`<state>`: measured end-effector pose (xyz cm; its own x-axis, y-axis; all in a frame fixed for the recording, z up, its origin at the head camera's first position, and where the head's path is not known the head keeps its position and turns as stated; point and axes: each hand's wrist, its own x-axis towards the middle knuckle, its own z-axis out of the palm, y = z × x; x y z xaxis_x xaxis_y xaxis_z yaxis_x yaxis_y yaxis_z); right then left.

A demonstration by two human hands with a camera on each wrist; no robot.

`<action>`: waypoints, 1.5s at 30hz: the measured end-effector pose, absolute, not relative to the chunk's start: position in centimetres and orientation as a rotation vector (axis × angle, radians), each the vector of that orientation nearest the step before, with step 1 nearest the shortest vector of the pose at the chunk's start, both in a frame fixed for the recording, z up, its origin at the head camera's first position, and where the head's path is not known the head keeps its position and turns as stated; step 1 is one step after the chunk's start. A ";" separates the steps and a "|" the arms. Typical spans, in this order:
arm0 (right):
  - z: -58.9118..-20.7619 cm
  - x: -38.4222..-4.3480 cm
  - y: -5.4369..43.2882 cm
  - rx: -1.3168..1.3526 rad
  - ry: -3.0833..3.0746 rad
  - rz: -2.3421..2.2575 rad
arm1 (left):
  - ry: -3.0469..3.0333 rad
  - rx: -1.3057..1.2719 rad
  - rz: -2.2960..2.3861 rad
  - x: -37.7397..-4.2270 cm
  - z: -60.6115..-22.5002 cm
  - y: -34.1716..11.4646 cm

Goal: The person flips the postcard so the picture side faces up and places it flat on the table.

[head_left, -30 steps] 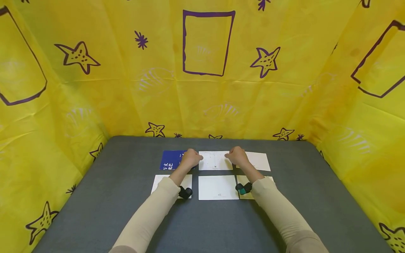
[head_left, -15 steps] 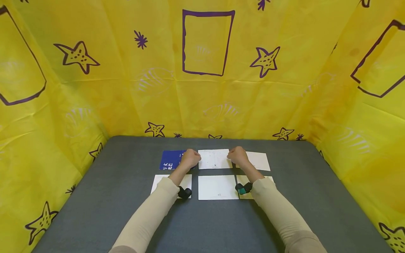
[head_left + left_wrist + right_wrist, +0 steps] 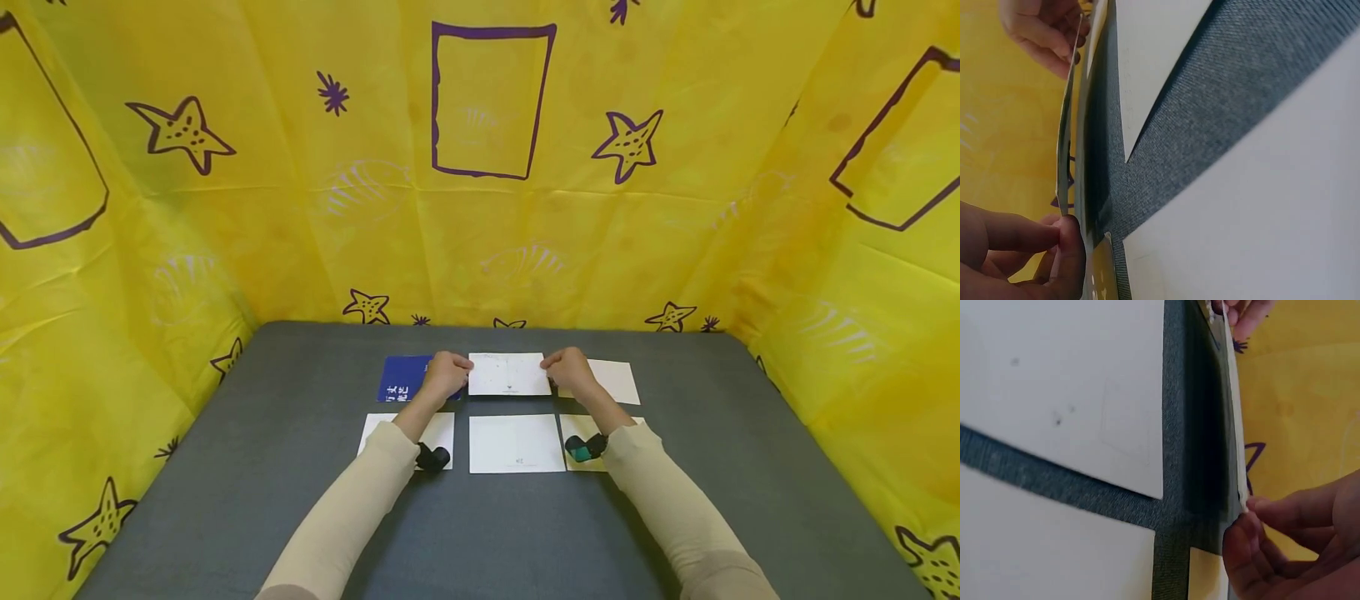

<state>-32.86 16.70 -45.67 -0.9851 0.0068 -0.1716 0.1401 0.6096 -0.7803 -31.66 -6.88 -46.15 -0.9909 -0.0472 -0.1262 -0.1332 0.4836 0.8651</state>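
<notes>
Both hands hold one white postcard with faint print, at the middle of the back row. My left hand pinches its left edge between thumb and fingers; my right hand pinches the right edge. Seen nearly edge-on in the left wrist view, the postcard is raised off the dark table and slightly bowed. A dark shadow lies below it in the right wrist view. Beside the left hand lies a blue card with white characters, partly covered by that hand. A plain pale card lies beside the right hand.
Nearer the person lies a front row: a white card under the left forearm, a white card in the middle, and a yellowish card under the right wrist. A yellow patterned cloth walls the grey table at back and sides.
The middle postcard has come up off the table and tilted, with a shadow now under its near edge. Both hands have risen slightly with it, gripping its sides.
</notes>
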 end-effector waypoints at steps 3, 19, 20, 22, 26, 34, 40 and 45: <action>-45.8 -32.7 16.8 0.066 2.699 -1.288 | 2.600 -0.181 1.592 -31.6 -46.3 -7.2; -45.7 -31.9 17.5 -0.195 2.770 -1.400 | 2.561 -0.073 1.687 -31.4 -46.4 -8.4; -45.8 -31.9 17.6 -0.207 2.785 -1.405 | 2.561 -0.062 1.698 -31.4 -46.4 -8.4; -45.9 -31.9 17.6 -0.224 2.817 -1.417 | 2.564 -0.038 1.720 -31.4 -46.5 -8.5; -46.2 -32.0 17.8 -0.250 2.855 -1.441 | 2.569 0.028 1.756 -31.4 -46.7 -8.8; -46.5 -32.0 18.1 -0.224 2.826 -1.490 | 2.578 0.056 1.773 -31.6 -46.7 -8.9; -46.5 -32.1 18.3 -0.168 2.766 -1.549 | 2.557 0.014 1.780 -31.6 -46.7 -8.9; -46.5 -32.1 18.4 -0.182 2.737 -1.598 | 2.569 0.035 1.792 -31.6 -46.6 -8.9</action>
<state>-32.12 18.40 -46.51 -0.9929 -0.0826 0.0860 -0.1155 0.4865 -0.8660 -31.61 -8.88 -46.60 -0.9997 0.0236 0.0055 0.0133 0.3453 0.9384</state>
